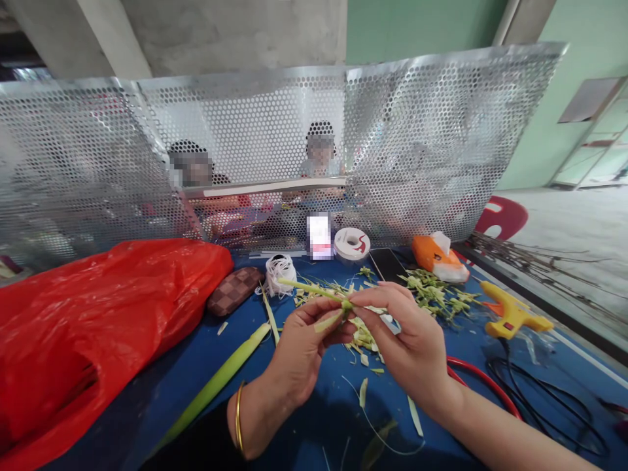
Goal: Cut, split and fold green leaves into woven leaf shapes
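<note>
My left hand [299,350] and my right hand [409,340] meet over the blue table [304,418], both pinched on a thin green leaf strip [314,290] that sticks out to the upper left. The left fingers curl around the strip's lower part, with a gold bangle [239,418] on that wrist. The right thumb and forefinger press the same strip at its folded tip. Under the hands lie several cut green leaf scraps [363,337].
A red plastic bag [93,314] fills the left side. A long green leaf [220,379], a checkered pouch [234,290], white thread [280,269], a tape roll [351,244], an orange-white packet [438,258], a yellow glue gun [513,316] and cables [540,386] lie around. A perforated metal screen [417,144] stands behind, with people beyond it.
</note>
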Demonstrator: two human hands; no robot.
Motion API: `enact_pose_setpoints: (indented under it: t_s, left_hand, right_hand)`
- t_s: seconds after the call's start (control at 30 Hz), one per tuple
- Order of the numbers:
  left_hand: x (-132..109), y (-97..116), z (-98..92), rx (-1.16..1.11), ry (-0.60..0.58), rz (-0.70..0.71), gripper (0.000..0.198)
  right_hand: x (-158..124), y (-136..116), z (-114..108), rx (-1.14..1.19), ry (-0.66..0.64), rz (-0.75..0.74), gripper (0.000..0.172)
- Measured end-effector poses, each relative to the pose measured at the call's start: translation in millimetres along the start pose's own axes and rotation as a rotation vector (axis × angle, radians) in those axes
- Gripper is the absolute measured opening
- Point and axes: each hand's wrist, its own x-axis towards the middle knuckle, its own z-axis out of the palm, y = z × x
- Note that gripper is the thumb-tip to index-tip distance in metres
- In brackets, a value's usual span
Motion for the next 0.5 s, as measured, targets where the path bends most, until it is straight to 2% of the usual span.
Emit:
enact_pose_setpoints:
  t_s: [0.27,0.5]
  left_hand:
    - [-0.7,0.5,-1.2,0.0,0.042,0.023,0.025]
    - [-0.1,-2.6,-3.5,-0.01,0.05,0.036,0.021]
  right_hand:
    - [4.2,-3.6,-3.2,-0.02,-0.048,-0.05,0.02]
    - [-0.2,-2.1,4.0,0.078,0.032,0.139,0.009]
